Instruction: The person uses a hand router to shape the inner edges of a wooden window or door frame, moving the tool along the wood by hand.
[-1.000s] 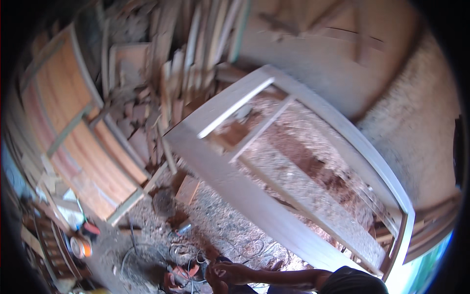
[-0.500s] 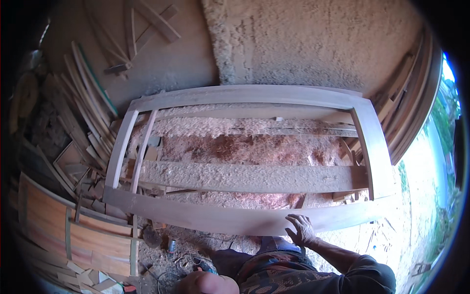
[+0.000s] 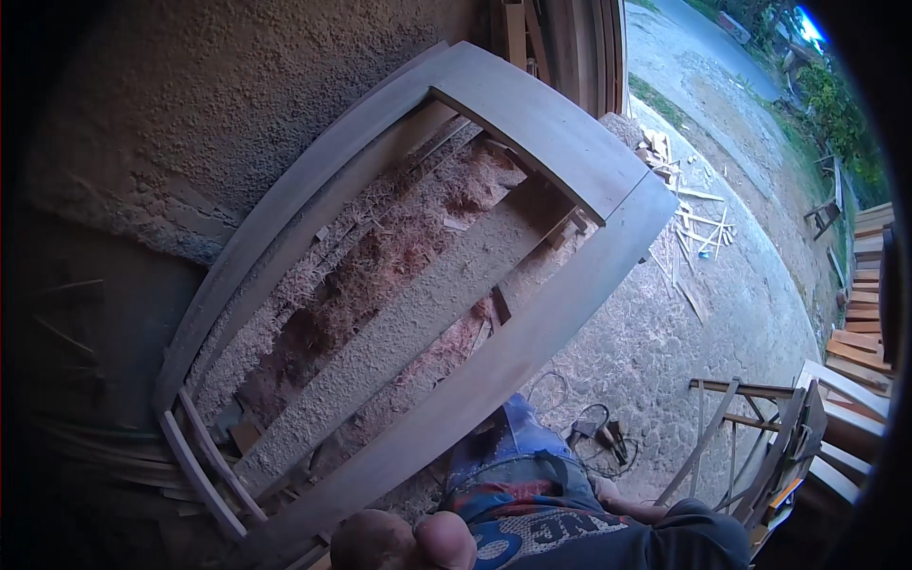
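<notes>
A large wooden frame (image 3: 532, 332), like that of a door, lies slanting across the view in front of me. Its wide rails surround an opening, with a narrow inner strip (image 3: 217, 446) near its lower left end. Below the opening, a long board (image 3: 399, 337) is coated in sawdust. My right hand (image 3: 610, 490) is low beside my hip, off the frame; its fingers are hidden or too dim to make out. I cannot make out my left hand.
Wood shavings (image 3: 351, 285) heap under the frame beside a rough wall (image 3: 237, 104). A corded power tool (image 3: 600, 432) lies on the floor. Wood scraps (image 3: 703, 228) are scattered farther off. At the right stand a metal rack (image 3: 731, 418) and stacked boards (image 3: 860, 361).
My view has swung to the right, bringing the yard and floor into sight. My right hand has left the frame's near rail and dropped beside my hip.
</notes>
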The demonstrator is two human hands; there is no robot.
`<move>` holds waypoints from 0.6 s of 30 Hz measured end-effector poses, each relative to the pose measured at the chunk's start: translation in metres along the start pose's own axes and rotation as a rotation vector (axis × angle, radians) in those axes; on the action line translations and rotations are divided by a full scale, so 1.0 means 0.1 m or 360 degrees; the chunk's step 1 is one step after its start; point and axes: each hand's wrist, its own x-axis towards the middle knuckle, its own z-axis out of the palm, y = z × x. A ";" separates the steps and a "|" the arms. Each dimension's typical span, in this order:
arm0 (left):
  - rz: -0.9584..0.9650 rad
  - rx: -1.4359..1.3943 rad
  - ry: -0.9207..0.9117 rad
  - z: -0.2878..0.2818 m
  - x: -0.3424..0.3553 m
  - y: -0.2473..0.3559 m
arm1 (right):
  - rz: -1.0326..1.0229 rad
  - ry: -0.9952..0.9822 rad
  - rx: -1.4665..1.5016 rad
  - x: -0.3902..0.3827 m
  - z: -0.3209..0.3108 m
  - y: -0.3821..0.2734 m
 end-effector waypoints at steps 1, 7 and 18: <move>-0.0031 -0.0052 -0.0003 0.02 0.00 -0.05 | 0.0000 -0.0442 -0.0023 -0.06 0.26 0.50; -0.0024 -0.0079 -0.0067 -0.07 0.01 -0.11 | 0.0111 -0.0627 0.0021 0.20 0.29 0.19; -0.0532 0.0123 0.0554 -0.60 -0.63 -0.53 | -0.0765 -0.0310 -0.0443 1.53 -1.98 -1.94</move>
